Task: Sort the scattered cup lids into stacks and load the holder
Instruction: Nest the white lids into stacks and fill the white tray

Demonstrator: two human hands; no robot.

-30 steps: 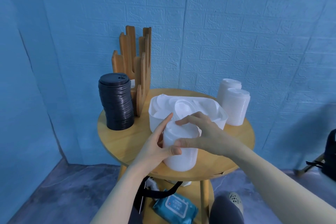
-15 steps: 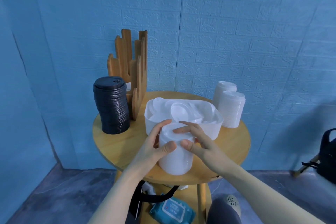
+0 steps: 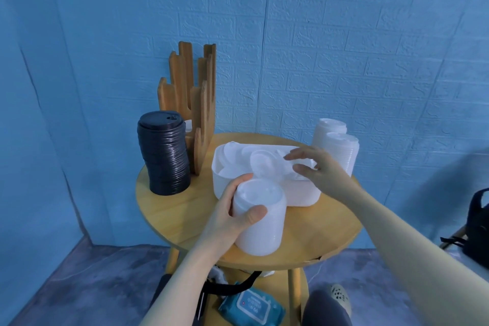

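A stack of white lids (image 3: 260, 222) stands near the front of the round wooden table (image 3: 185, 209). My left hand (image 3: 232, 216) grips its upper left side, thumb across the front. Behind it a white bin (image 3: 299, 193) holds several loose white lids (image 3: 260, 163). My right hand (image 3: 315, 168) hovers over the bin's right half with fingers spread, holding nothing. The wooden lid holder (image 3: 197, 103) rises at the back left, with a tall stack of black lids (image 3: 165, 153) beside it.
Two more stacks of white lids (image 3: 337, 149) stand at the table's back right, against the blue wall. A blue wipes pack (image 3: 252, 308) lies on the shelf below. A dark bag (image 3: 479, 225) sits on the floor at the right.
My right hand has left the top of the front stack and moved back and right over the bin. My left hand stays on the stack.
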